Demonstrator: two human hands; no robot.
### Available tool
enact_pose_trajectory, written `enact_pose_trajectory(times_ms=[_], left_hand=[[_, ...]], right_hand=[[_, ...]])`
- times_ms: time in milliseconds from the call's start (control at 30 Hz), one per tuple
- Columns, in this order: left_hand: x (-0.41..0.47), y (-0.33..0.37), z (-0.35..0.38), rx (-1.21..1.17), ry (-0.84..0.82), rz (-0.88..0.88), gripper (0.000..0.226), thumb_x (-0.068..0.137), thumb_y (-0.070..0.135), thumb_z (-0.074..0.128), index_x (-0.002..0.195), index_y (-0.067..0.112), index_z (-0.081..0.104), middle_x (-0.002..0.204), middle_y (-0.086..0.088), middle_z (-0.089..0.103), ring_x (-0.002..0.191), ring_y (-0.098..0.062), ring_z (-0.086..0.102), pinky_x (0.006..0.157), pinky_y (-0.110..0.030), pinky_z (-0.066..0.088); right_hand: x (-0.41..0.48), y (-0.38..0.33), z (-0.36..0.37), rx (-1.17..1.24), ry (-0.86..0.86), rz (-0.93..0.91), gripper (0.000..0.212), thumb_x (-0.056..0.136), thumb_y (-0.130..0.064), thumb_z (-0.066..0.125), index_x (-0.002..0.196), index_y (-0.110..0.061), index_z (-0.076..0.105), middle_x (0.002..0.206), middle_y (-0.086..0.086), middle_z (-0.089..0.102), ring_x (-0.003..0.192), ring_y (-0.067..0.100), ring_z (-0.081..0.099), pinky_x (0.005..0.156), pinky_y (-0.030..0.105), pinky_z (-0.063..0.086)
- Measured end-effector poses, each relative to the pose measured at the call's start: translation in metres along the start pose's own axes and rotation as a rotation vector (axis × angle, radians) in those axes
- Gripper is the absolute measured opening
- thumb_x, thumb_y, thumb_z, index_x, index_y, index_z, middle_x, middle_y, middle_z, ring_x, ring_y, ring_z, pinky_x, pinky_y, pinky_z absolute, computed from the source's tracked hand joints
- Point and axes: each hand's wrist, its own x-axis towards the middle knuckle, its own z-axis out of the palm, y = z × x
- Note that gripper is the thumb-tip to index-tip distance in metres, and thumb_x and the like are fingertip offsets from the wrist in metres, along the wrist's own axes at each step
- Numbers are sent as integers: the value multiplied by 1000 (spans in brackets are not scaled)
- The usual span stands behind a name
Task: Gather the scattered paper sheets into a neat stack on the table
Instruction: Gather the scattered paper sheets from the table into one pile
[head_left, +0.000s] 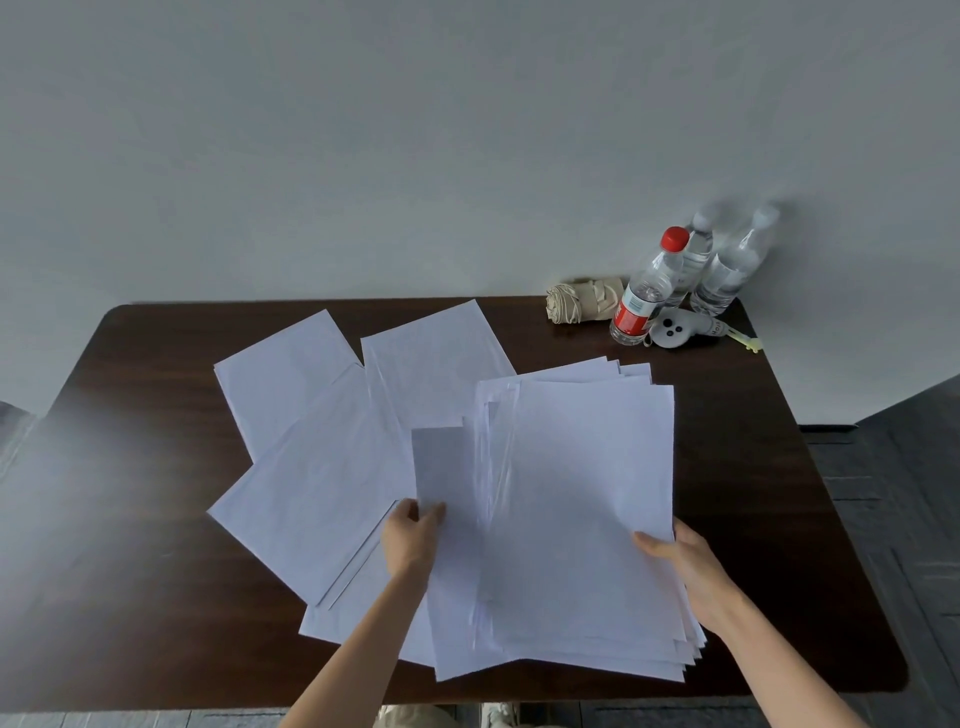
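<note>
Head view, left grip (413, 535) pinching sheet (441, 467) at left edge — right grip (680, 561) clasping stack (587, 493) at right edge

A loosely fanned stack (582, 519) of white paper is lying toward the tabletop's (156, 597) 4 o'clock, a raised sheet (441, 467) tilting up at its 9 o'clock edge. Several loose sheets (311, 483) are overlapping toward 10 to 12 o'clock.

Left hand (413, 530) and right hand (675, 558) pinch, forearms outstretched.
</note>
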Motion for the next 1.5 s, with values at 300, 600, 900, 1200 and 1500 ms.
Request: enact_pose_trajectory(times_ms=[300,600,900,1200,1500], left_hand=[[48,43,-20,-240,-320,-28,22,100,26,53,91,18,71,84,-4,68,72,-20,61,62,-27,46],[79,32,-23,-274,-693,-223,47,96,44,55,124,8,65,116,-11,70,106,-27,65,98,-39,50],[68,36,-12,-210,-718,4,59,67,16,77,120,-1,60,109,-18,71,95,-29,71,81,-39,59],[68,59,-34,-259,-467,126,35,69,25,69,100,8,65,80,-6,65,70,-20,62,60,-30,54],[100,76,-94,-343,-259,157,36,71,21,72,104,7,66,83,-7,69,72,-23,63,58,-30,55]], right_hand=[[20,-4,34,26,-47,0,33,86,-6,68,118,-13,65,108,9,73,101,29,69,78,39,54],[47,-4,76,14,-88,4,29,88,-3,65,115,-13,67,107,7,74,99,26,71,83,38,54],[56,-8,101,-124,-40,-119,31,86,-7,70,116,-13,65,110,5,72,99,18,70,74,22,56],[58,-48,133,-112,-57,-185,30,81,-16,76,110,-14,68,102,1,74,93,13,71,72,21,56],[100,-89,183,-340,59,-239,22,94,-27,61,89,-6,65,86,10,67,81,22,65,64,25,51]])
